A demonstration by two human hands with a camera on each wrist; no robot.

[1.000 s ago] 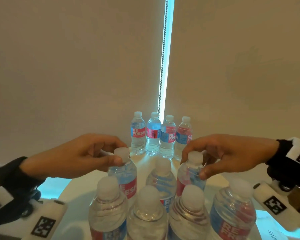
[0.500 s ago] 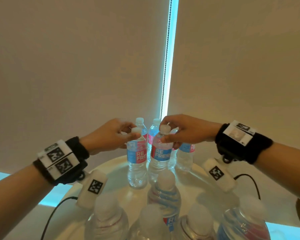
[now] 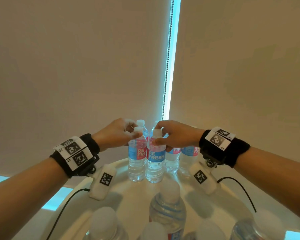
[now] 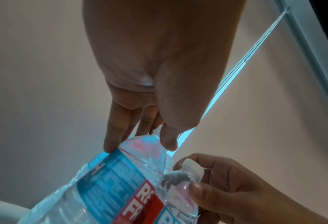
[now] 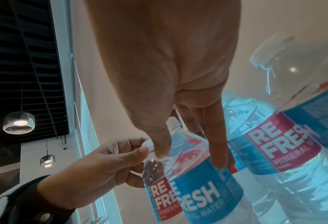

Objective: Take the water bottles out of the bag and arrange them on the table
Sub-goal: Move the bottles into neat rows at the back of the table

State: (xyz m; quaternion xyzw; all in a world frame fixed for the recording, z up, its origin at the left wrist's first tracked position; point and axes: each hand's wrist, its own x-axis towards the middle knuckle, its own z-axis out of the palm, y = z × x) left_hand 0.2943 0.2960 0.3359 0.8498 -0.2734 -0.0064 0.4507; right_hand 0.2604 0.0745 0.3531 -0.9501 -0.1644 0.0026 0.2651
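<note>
left hand (image 3: 119, 134) pinching left bottle (image 3: 136, 157) at cap, right hand (image 3: 174, 134) same on right bottle (image 3: 154, 159) — both upright, touching, on white table (image 3: 223, 201)

In the head view, the near bottles (image 3: 168, 207) along the bottom edge were blurred and cut off, their labels unreadable. At centre, the left hand (image 3: 117, 135) and right hand (image 3: 176, 134) covered the necks of the back row of bottles (image 3: 189, 153), so its count was unclear. In the right wrist view, the rightmost bottle (image 5: 312, 94) ran off the right edge, blurred. In the left wrist view, the front bottle (image 4: 109, 186) was cut off at the bottom edge.
</note>
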